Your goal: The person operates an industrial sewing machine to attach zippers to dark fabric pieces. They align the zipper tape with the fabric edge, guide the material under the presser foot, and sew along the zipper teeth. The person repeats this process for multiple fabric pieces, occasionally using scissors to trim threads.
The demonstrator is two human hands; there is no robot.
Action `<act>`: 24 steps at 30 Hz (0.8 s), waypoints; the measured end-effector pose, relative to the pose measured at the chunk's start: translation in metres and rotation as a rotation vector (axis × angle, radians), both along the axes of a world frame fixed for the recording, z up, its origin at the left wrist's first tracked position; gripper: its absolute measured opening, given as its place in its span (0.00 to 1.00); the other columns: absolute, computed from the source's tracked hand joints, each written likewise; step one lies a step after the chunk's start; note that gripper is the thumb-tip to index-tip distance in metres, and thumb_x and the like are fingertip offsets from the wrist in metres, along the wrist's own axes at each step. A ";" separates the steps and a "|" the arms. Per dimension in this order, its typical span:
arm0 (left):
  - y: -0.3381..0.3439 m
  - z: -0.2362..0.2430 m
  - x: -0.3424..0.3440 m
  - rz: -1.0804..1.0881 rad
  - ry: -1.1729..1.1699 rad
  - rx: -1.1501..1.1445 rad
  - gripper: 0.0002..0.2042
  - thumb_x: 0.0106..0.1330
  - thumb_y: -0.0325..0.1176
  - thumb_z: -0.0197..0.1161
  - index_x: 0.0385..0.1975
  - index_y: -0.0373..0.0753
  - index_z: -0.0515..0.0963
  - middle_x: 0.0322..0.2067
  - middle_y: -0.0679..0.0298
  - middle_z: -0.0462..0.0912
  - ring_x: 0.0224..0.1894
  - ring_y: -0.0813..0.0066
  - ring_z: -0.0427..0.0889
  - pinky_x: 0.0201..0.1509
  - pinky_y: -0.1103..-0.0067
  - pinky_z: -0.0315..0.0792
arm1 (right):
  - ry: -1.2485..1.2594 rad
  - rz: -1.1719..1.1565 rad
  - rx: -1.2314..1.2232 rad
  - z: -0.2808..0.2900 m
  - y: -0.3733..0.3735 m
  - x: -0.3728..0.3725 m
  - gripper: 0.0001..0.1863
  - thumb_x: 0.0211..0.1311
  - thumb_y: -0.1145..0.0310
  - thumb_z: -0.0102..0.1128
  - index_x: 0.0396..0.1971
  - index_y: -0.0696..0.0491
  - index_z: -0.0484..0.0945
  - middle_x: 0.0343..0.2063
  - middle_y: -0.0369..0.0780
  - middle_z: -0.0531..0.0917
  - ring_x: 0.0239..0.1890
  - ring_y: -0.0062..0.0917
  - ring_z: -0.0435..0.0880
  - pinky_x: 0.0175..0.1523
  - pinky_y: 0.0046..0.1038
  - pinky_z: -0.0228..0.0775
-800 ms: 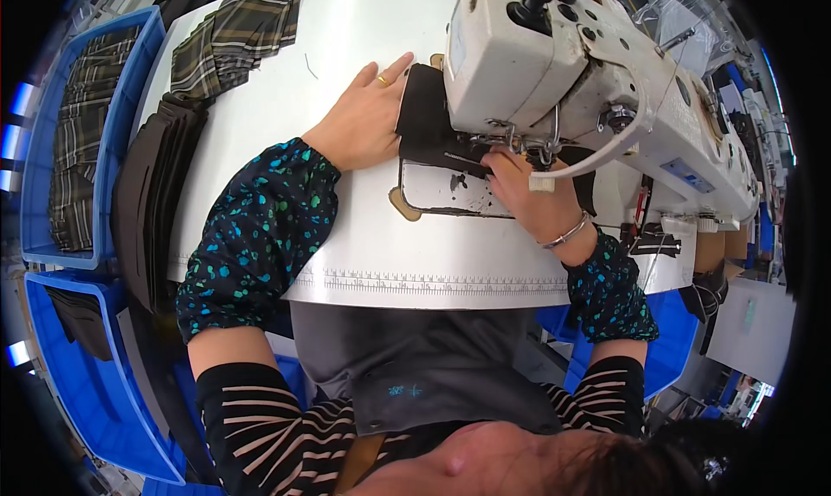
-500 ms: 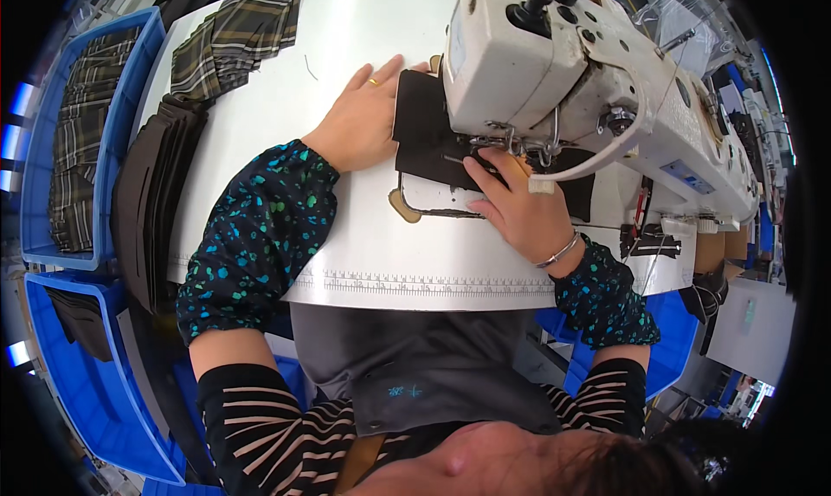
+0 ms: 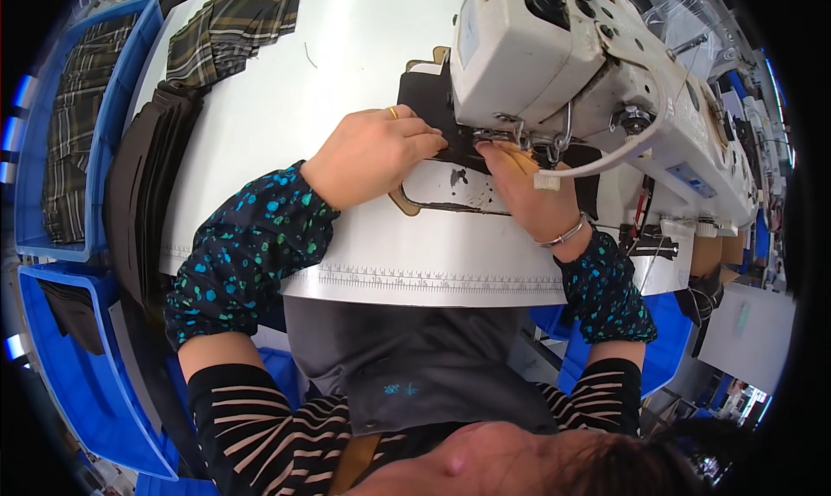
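Observation:
A dark brown or black fabric piece (image 3: 422,93) lies under the head of a white sewing machine (image 3: 511,63). My left hand (image 3: 368,158), a ring on one finger, bends over the fabric's front edge with its fingers drawn together in a pinch on it. Close to the presser foot, my right hand (image 3: 532,193) has its fingers together on the same fabric. Some of its fingertips are hidden by the machine's metal parts. Between the hands, a pale plate (image 3: 446,184) with a dark outline and a tan corner shows under the fabric's edge.
The white table (image 3: 251,124) has a ruler strip (image 3: 424,281) along its front. Folded dark pieces (image 3: 143,193) hang at its left edge, near plaid cloth (image 3: 234,28). Blue bins (image 3: 108,141) stand farther left. A loose thread (image 3: 310,53) lies behind my left hand.
My left hand has gone from lying flat beside the fabric to pinching its front edge, nearer the needle. The right hand's spread fingers have drawn together. More of the pale plate shows.

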State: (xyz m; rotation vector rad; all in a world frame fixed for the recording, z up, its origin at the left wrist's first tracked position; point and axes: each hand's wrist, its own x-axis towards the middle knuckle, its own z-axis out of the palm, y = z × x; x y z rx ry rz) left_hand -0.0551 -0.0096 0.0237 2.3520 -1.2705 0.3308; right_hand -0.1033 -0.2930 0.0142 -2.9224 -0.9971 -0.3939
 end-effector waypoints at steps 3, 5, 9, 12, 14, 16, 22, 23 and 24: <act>0.000 -0.006 0.001 0.022 -0.038 -0.011 0.16 0.57 0.31 0.68 0.46 0.38 0.86 0.42 0.66 0.88 0.49 0.66 0.85 0.48 0.72 0.82 | -0.013 0.030 0.080 -0.003 -0.001 0.002 0.20 0.66 0.70 0.65 0.58 0.47 0.82 0.49 0.34 0.89 0.46 0.24 0.91 0.43 0.28 0.83; -0.001 -0.003 -0.001 0.035 0.015 0.002 0.14 0.60 0.27 0.68 0.46 0.40 0.87 0.44 0.64 0.90 0.50 0.65 0.86 0.50 0.72 0.83 | 0.013 0.053 0.100 0.000 0.002 0.001 0.19 0.66 0.69 0.66 0.57 0.49 0.83 0.50 0.34 0.89 0.49 0.25 0.90 0.47 0.29 0.83; -0.001 -0.007 -0.005 0.011 -0.052 -0.004 0.14 0.61 0.26 0.68 0.47 0.41 0.87 0.46 0.64 0.90 0.51 0.66 0.87 0.52 0.73 0.83 | -0.048 0.112 0.144 -0.005 0.001 -0.004 0.18 0.65 0.67 0.68 0.55 0.50 0.84 0.54 0.36 0.87 0.56 0.26 0.88 0.52 0.31 0.82; -0.005 -0.015 -0.010 0.031 -0.140 0.014 0.15 0.62 0.26 0.68 0.49 0.39 0.87 0.53 0.63 0.87 0.53 0.65 0.86 0.52 0.73 0.83 | -0.044 0.100 0.096 -0.002 -0.003 -0.002 0.17 0.65 0.66 0.70 0.53 0.51 0.85 0.57 0.35 0.86 0.57 0.27 0.87 0.54 0.32 0.81; -0.009 -0.014 -0.015 0.043 -0.138 0.047 0.17 0.60 0.32 0.69 0.50 0.36 0.85 0.54 0.60 0.84 0.55 0.63 0.85 0.54 0.72 0.82 | -0.027 0.070 0.074 0.000 -0.006 -0.004 0.18 0.64 0.65 0.70 0.53 0.50 0.85 0.57 0.35 0.86 0.57 0.28 0.87 0.53 0.33 0.81; -0.014 -0.014 -0.020 0.053 -0.108 0.062 0.19 0.61 0.35 0.69 0.51 0.34 0.84 0.55 0.58 0.82 0.57 0.61 0.84 0.56 0.72 0.81 | -0.015 0.056 0.057 0.004 -0.009 -0.006 0.18 0.63 0.65 0.70 0.53 0.50 0.86 0.56 0.36 0.86 0.55 0.29 0.87 0.50 0.34 0.80; -0.017 -0.022 -0.023 0.074 -0.152 0.020 0.18 0.67 0.36 0.68 0.53 0.34 0.83 0.50 0.59 0.80 0.57 0.61 0.83 0.59 0.71 0.80 | -0.200 -0.003 -0.082 0.069 -0.056 -0.046 0.15 0.66 0.65 0.67 0.51 0.51 0.87 0.41 0.41 0.88 0.37 0.38 0.85 0.40 0.37 0.77; -0.017 -0.021 -0.024 0.087 -0.144 0.021 0.18 0.67 0.36 0.68 0.53 0.35 0.83 0.51 0.59 0.79 0.56 0.62 0.83 0.59 0.71 0.80 | -0.260 -0.132 -0.196 0.093 -0.078 -0.058 0.14 0.69 0.66 0.65 0.50 0.53 0.88 0.35 0.43 0.87 0.31 0.39 0.83 0.37 0.37 0.76; -0.020 -0.021 -0.023 0.077 -0.133 -0.005 0.17 0.68 0.36 0.69 0.54 0.37 0.83 0.53 0.60 0.79 0.56 0.63 0.83 0.60 0.72 0.80 | -0.493 -0.175 -0.168 0.120 -0.101 -0.065 0.12 0.73 0.69 0.59 0.44 0.59 0.89 0.28 0.45 0.86 0.26 0.36 0.83 0.33 0.35 0.75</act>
